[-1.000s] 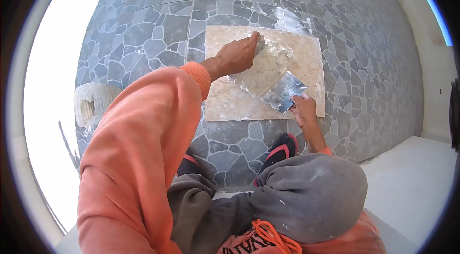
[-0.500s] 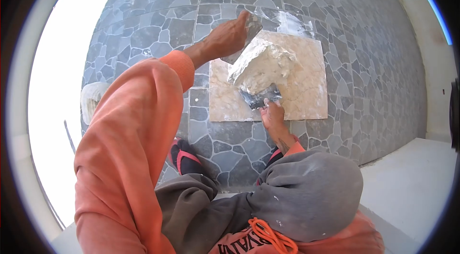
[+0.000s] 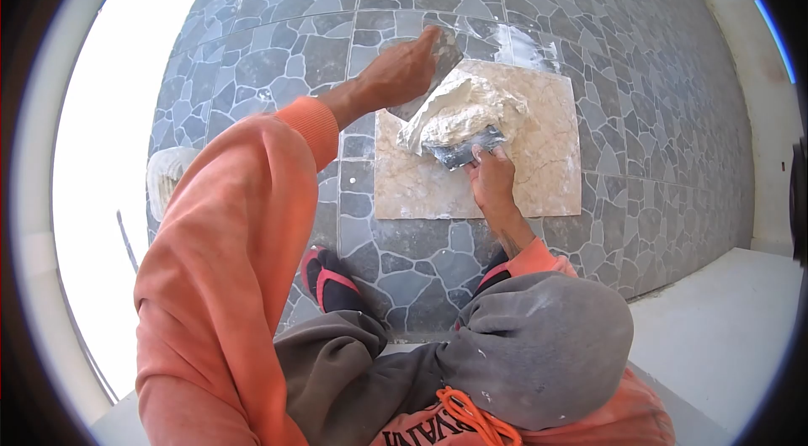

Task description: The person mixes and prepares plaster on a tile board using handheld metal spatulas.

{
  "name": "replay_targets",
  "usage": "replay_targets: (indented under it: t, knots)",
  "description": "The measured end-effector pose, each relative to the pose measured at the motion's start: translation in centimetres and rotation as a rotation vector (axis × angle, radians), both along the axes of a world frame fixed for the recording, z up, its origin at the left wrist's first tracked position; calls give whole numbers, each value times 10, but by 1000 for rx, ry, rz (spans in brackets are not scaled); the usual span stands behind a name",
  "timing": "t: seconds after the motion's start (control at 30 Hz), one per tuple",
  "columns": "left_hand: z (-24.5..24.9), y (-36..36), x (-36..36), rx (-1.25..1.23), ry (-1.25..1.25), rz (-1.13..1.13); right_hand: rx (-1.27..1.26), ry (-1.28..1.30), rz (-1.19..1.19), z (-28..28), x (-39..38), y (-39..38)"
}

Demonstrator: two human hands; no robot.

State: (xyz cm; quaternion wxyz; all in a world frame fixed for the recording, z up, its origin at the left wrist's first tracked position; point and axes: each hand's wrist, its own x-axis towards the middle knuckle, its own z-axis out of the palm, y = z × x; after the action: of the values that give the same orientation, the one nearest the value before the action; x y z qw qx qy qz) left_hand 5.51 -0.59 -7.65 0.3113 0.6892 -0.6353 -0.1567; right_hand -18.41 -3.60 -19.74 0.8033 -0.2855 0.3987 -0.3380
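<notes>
A mound of wet off-white paste (image 3: 459,114) lies on a square beige marbled tile (image 3: 539,185). My left hand (image 3: 402,71) is closed round a wide, smeared trowel (image 3: 446,55), whose blade stands along the upper left side of the mound. My right hand (image 3: 492,177) grips a small dark putty knife (image 3: 461,150); its blade presses against the lower edge of the paste. The handle of the trowel is hidden by my left fingers.
Grey stone-patterned floor tiles (image 3: 404,236) surround the beige tile. White smears (image 3: 526,48) mark the floor beyond it. A whitish round container (image 3: 167,177) is at the left, partly behind my sleeve. My sandalled feet (image 3: 332,278) are below the tile.
My right hand and the putty knife have moved up and slightly right, pushing into the paste, which looks flatter at its lower edge. My left hand has barely moved.
</notes>
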Motion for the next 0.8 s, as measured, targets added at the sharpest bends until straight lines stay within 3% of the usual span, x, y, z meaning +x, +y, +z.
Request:
replay_targets:
  t: [0.07,0.1,0.3,0.43,0.63,0.8]
  knots:
    - [-12,-2,-9,-88,-52,-39,-39,52,24,11,7,-7]
    - [2,1,-18,113,-5,-51,-58,78,37,16,11,-11]
    - [-16,-2,-67,91,-2,-145,-174,330,218,53,30,-38]
    - [-20,-11,-71,120,-21,-68,-321,491,332,70,23,-47]
    - [-24,-21,-57,186,-51,30,-246,385,266,89,-22,-74]
    - [-23,-26,-42,182,-6,118,-163,562,114,19,-110,-153]
